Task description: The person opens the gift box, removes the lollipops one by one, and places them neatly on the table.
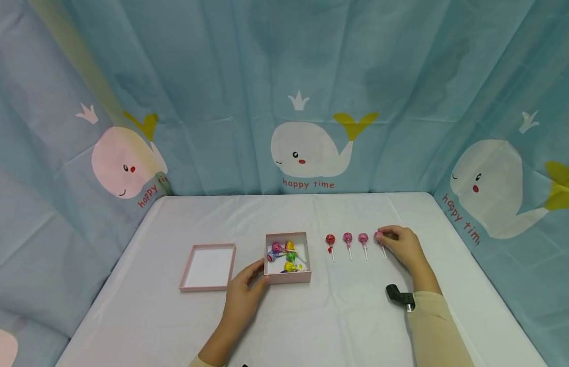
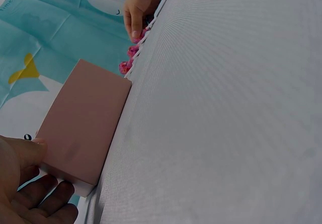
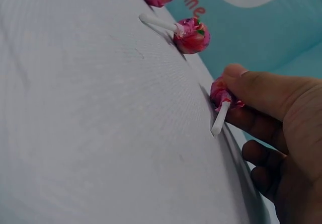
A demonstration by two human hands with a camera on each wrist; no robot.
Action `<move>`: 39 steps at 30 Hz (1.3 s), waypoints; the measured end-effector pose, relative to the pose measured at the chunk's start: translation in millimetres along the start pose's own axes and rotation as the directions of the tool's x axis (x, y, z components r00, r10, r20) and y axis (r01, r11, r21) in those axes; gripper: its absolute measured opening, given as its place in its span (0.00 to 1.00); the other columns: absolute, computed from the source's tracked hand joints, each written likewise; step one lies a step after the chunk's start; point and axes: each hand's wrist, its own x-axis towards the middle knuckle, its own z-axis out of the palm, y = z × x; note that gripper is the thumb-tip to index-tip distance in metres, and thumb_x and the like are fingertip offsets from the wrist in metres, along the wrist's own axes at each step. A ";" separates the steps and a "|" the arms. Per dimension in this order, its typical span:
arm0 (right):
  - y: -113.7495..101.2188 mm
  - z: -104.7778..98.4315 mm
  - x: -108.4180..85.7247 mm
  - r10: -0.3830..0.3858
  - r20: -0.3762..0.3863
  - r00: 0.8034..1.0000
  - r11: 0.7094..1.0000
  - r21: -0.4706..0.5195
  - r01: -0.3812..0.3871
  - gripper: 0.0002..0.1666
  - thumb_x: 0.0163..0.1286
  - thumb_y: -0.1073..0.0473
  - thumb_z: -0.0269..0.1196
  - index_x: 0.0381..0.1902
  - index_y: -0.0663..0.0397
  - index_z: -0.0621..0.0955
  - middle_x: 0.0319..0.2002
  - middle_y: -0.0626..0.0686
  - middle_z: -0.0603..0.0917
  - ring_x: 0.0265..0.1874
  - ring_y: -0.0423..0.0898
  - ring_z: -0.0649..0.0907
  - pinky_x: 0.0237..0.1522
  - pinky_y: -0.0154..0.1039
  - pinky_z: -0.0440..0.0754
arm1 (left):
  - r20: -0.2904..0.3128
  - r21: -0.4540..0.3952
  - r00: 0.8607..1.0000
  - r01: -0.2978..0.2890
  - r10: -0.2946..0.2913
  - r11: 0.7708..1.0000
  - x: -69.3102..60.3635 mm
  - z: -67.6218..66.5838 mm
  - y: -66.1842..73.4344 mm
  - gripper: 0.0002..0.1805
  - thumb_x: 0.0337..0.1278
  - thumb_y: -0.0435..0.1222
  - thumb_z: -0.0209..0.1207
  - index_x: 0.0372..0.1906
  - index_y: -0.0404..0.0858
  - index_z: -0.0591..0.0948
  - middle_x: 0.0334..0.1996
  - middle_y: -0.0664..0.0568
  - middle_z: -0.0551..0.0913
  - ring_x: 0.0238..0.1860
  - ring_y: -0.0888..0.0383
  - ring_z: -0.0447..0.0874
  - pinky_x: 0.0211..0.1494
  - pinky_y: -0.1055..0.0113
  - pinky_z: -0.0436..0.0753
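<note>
My right hand (image 1: 402,248) pinches a pink lollipop (image 3: 219,93) by its wrapped head, at the right end of a row on the table. Its white stick points toward the near side. To its left lie two more pink lollipops (image 1: 363,238) and a red one (image 1: 330,239). With the thumb at the near left corner and fingers along the left side, my left hand (image 1: 242,296) holds a pink open-topped box (image 1: 289,278). Several lollipops in pink, yellow, green and blue wrappers (image 1: 291,256) lie inside it.
The box's shallow pink lid (image 1: 207,288), white inside, lies left of the box. A white cloth covers the table (image 1: 339,321). Blue curtains (image 1: 248,102) with whale prints stand behind and at both sides. A black device (image 1: 401,296) sits at the right wrist.
</note>
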 end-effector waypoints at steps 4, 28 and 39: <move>0.6 -0.1 -0.4 0.003 0.005 1.000 1.000 0.004 -0.003 0.20 0.71 0.48 0.70 0.52 0.55 0.87 0.40 0.57 0.87 0.36 0.49 0.76 0.38 0.41 0.75 | 0.000 0.005 1.000 0.002 -0.002 1.000 0.2 0.7 -1.0 0.27 0.63 0.40 0.69 0.67 0.47 0.80 0.63 0.59 0.82 0.69 0.57 0.76 0.70 0.61 0.78; -6.0 -5.1 -3.1 0.027 0.022 0.999 0.999 0.030 -0.028 0.24 0.72 0.46 0.68 0.56 0.56 0.85 0.55 0.62 0.85 0.47 0.54 0.80 0.50 0.49 0.77 | 0.002 -0.003 1.000 -0.017 0.017 1.000 0.1 -0.4 1.6 0.27 0.63 0.39 0.69 0.67 0.45 0.80 0.62 0.57 0.83 0.69 0.56 0.77 0.70 0.61 0.78; -6.4 -4.0 -4.6 0.046 0.034 0.998 0.998 0.039 -0.047 0.25 0.72 0.45 0.68 0.58 0.56 0.84 0.58 0.63 0.83 0.54 0.59 0.79 0.58 0.60 0.77 | 0.007 -0.022 1.000 -0.017 0.017 1.000 0.7 -0.5 0.6 0.27 0.63 0.37 0.69 0.67 0.44 0.79 0.61 0.57 0.83 0.68 0.58 0.77 0.70 0.64 0.78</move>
